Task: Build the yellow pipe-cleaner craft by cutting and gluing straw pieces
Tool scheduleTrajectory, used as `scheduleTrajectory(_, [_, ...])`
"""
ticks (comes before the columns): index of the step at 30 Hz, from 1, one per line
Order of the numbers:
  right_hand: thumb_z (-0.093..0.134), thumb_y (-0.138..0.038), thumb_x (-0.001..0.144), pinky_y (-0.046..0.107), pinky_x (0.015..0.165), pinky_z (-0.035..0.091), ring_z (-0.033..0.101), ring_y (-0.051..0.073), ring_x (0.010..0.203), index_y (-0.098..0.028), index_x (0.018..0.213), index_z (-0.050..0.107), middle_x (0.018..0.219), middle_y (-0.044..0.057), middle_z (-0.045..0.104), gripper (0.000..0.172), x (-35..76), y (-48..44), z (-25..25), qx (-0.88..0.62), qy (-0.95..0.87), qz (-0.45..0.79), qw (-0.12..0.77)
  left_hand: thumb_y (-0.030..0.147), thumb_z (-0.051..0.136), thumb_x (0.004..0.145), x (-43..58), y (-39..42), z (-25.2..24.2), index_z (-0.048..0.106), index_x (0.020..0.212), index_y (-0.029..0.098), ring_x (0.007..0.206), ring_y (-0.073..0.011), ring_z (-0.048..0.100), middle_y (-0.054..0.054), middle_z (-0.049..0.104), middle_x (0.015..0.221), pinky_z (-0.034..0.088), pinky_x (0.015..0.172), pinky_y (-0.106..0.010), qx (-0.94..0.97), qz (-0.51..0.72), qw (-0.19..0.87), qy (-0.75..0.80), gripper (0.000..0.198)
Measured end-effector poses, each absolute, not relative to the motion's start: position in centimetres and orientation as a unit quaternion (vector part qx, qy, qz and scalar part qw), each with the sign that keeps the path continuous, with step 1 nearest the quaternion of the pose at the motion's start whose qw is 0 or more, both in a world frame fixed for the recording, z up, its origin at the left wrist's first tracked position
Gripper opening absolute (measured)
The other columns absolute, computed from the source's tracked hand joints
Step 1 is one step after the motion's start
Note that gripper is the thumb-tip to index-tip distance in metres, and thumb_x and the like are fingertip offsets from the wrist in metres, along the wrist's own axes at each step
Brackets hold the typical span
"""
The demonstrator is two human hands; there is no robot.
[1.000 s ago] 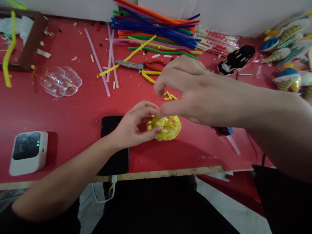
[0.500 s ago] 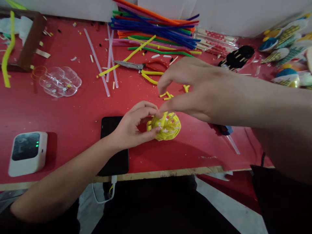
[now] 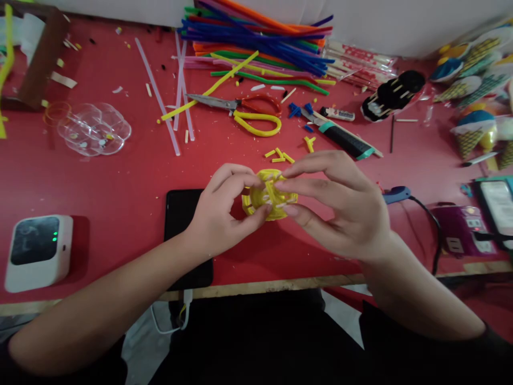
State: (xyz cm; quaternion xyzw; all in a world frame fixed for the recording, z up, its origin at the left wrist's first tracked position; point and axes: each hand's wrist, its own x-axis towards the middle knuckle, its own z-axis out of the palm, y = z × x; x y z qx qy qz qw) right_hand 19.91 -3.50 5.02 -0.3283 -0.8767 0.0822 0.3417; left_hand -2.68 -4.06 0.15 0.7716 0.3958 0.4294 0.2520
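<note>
A small round yellow piece (image 3: 261,199), apparently wound from fuzzy strips with pale short sticks showing in it, is held just above the red tabletop. My left hand (image 3: 224,208) pinches its left side between thumb and fingers. From the right, the thumb and fingertips of my right hand (image 3: 340,206) close on its other edge, hiding part of it. Short cut yellow pieces (image 3: 279,156) lie just beyond my hands. Farther off are the scissors (image 3: 236,107), one handle loop red and the other yellow.
A black phone (image 3: 188,272) lies beneath my left wrist. Pipe cleaners (image 3: 256,43) are piled at the back, with glue sticks (image 3: 158,96) at left. On the right are a utility knife (image 3: 340,140), a blue-handled tool (image 3: 396,194) with a cord, and a purple power block (image 3: 457,235).
My right hand has drawn back from above the cut pieces and come down onto the right edge of the yellow piece. My left hand keeps its hold, and the utility knife is uncovered.
</note>
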Motion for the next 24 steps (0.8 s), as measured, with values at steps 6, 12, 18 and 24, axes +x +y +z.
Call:
scheduleTrajectory(6, [0.066,-0.026,0.1,0.05,0.104,0.054,0.065,0.025,0.119,-0.026,0.117,0.075,0.125,0.01,0.07,0.019,19.3,-2.6,5.1,-0.33,-0.885,0.064,0.321,0.03,0.074,0.093,-2.4,-3.9,-0.2,0.064,0.107,0.021,0.098,-0.0186,0.068,-0.007,0.066,0.11,0.062,0.082,-0.032,0.764,0.443,0.259,0.392,0.02])
scheduleTrajectory(12, [0.071,-0.032,0.097,0.054,0.102,0.056,0.066,0.029,0.119,-0.031,0.112,0.074,0.126,0.009,0.071,0.015,19.5,-2.3,5.5,-0.338,-0.891,0.059,0.296,0.031,0.074,0.094,-2.4,-3.9,-0.1,0.063,0.105,0.022,0.096,-0.0184,0.067,-0.007,0.068,0.111,0.061,0.08,-0.031,0.766,0.44,0.255,0.394,0.018])
scheduleTrajectory(18, [0.072,-0.032,0.095,0.055,0.102,0.057,0.066,0.028,0.12,-0.033,0.111,0.074,0.127,0.008,0.07,0.016,19.7,-2.1,5.4,-0.344,-0.89,0.07,0.292,0.034,0.076,0.093,-2.5,-4.0,-0.3,0.064,0.107,0.021,0.096,-0.0183,0.067,-0.008,0.068,0.113,0.061,0.08,-0.032,0.764,0.442,0.257,0.393,0.022])
scheduleTrajectory(24, [0.075,-0.038,0.094,0.054,0.101,0.056,0.066,0.027,0.121,-0.031,0.118,0.074,0.13,0.009,0.069,0.025,20.0,-1.9,5.4,-0.335,-0.891,0.099,0.292,0.029,0.074,0.093,-2.5,-3.9,-0.4,0.064,0.108,0.021,0.097,-0.019,0.068,-0.008,0.068,0.113,0.062,0.081,-0.033,0.761,0.448,0.269,0.385,0.02])
